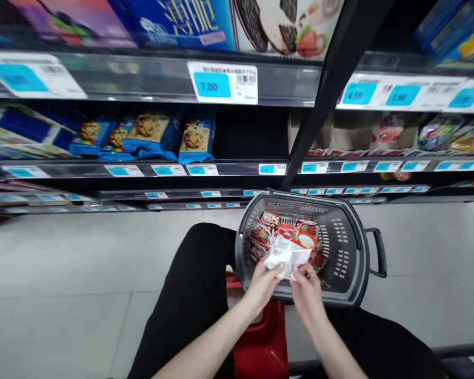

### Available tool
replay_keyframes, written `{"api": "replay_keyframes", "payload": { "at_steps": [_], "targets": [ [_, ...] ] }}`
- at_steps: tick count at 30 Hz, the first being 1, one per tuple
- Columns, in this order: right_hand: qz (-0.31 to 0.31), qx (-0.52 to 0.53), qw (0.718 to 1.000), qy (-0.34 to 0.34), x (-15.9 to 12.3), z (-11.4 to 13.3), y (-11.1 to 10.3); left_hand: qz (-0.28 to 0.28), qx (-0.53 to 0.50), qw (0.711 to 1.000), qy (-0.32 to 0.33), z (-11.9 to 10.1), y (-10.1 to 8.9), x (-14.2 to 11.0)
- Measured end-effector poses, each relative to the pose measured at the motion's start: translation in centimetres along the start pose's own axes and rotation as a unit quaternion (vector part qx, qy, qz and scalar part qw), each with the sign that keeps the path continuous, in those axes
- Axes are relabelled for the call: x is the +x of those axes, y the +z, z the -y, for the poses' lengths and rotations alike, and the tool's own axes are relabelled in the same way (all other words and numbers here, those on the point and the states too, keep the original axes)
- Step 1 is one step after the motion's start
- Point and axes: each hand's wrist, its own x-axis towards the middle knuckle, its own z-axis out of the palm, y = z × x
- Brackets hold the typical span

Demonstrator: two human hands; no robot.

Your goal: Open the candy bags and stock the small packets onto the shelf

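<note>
Over the grey shopping basket [347, 263], a red and white snack packet [290, 250] is held between both hands. The fingers of my left hand [265, 279] close on its lower left corner. At its lower right edge, my right hand [306, 289] pinches it between thumb and fingers. Several small red candy packets [263, 231] lie in the basket's left part, beneath the held packet and partly hidden by it.
Ahead stand black shelves with price tags [223, 82]. Blue cookie packs [197, 138] sit on a lower shelf, and candy bags [438, 131] fill cartons to the right. A red stool [260, 347] is below my arms. The basket's handle [377, 252] juts right over the tiled floor [79, 263].
</note>
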Motion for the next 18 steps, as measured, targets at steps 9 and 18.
{"api": "replay_keyframes", "payload": {
  "at_steps": [9, 18],
  "targets": [
    [0.037, -0.064, 0.997, -0.021, -0.6, 5.6, -4.8, 0.038, 0.116, 0.992, 0.033, -2.2, -0.2, -1.0],
    [0.18, -0.357, 0.907, -0.132, -1.0, 6.5, -4.0, 0.127, 0.171, 0.975, 0.059, -1.4, -1.0, -1.3]
  ]
}}
